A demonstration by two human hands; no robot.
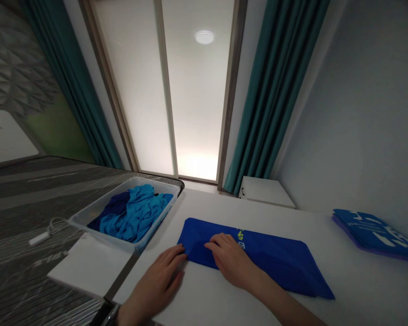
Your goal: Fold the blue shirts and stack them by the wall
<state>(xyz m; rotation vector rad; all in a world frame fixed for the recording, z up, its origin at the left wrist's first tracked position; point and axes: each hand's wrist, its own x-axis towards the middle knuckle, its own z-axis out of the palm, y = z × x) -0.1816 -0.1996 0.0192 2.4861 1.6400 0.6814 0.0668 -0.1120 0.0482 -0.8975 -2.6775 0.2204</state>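
Observation:
A blue cloth (279, 258), folded into a long flat strip with yellow-green and white print, lies across the white table. My left hand (159, 276) rests by its left end, fingers stretched out and fingertips touching the corner. On top of the cloth, left of its middle, lies my right hand (229, 258), its fingers slightly bent and pressing on the fabric beside the print. Part of the lettering is hidden under that hand. Neither hand lifts the cloth.
A clear plastic bin (78, 219) with crumpled light and dark blue clothes (139, 213) stands at the left. Folded blue pieces with white print (377, 231) are stacked at the right. Behind the table (211, 201) stands a white cabinet (267, 190). A white power strip (40, 238) lies left.

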